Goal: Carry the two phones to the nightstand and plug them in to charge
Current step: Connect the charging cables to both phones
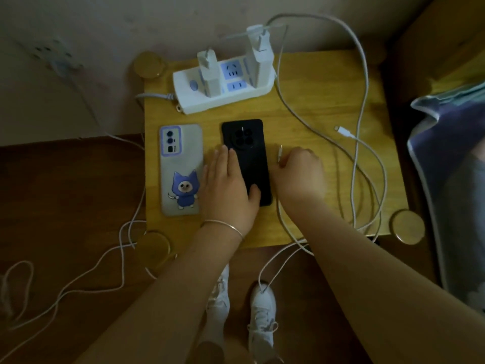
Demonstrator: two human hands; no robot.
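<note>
— Where are the two phones?

— Both lie face down on the wooden surface [301,109], side by side and apart. The grey phone [181,169], with a cartoon cat on its case, sits at nine o'clock from the black phone [249,158], which lies near the middle.

— And the hands?

— The left hand [228,187] lies flat and released on the black phone, fingers spread over its left edge and the surface beside it, thumb on its lower part. A thin bracelet [223,227] circles that wrist. The right hand [299,174] is just at three o'clock from the black phone, clenched around a cable plug [280,153] whose tip sticks up toward twelve o'clock.

— Is that plug in the phone?

— No, it points away from the phone's lower end. The light is dim, so I cannot tell which cable it belongs to.

— What else is there?

— A white power strip [223,88] at twelve o'clock, with two white chargers standing in it. Their white cables [364,82] loop over the three o'clock side of the surface, and a free connector [343,130] lies at two o'clock from the black phone. More cable trails onto the floor [65,206] at seven o'clock. White shoes [262,313] show at six o'clock.
</note>
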